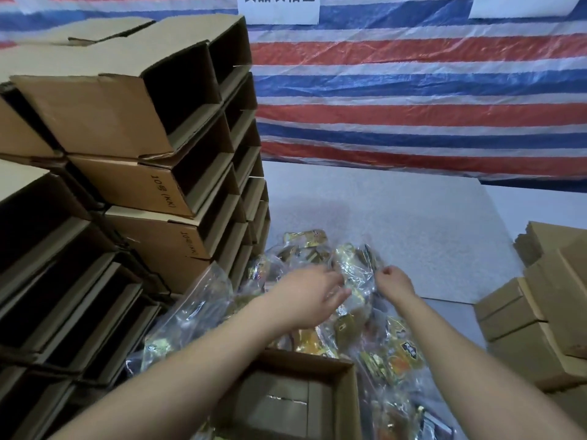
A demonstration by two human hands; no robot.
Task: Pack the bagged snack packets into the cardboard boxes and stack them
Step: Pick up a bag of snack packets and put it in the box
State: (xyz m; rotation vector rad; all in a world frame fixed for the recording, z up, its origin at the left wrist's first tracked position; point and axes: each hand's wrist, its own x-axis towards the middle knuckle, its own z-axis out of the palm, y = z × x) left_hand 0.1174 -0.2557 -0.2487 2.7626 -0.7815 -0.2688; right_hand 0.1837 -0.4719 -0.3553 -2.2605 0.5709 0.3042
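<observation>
A heap of clear plastic bags filled with yellow and orange snack packets (320, 252) lies on the white table. One bag of snack packets (357, 271) is raised a little above the heap. My left hand (313, 293) touches its left side with fingers spread. My right hand (394, 281) pinches its right edge. An open cardboard box (286, 398) stands below my arms, and nothing shows inside it.
A tall stack of open brown cardboard boxes (133, 128) lying on their sides fills the left. Closed boxes (540, 312) are piled at the right. The white table top (397, 211) runs back to a red, white and blue striped tarp (413, 90).
</observation>
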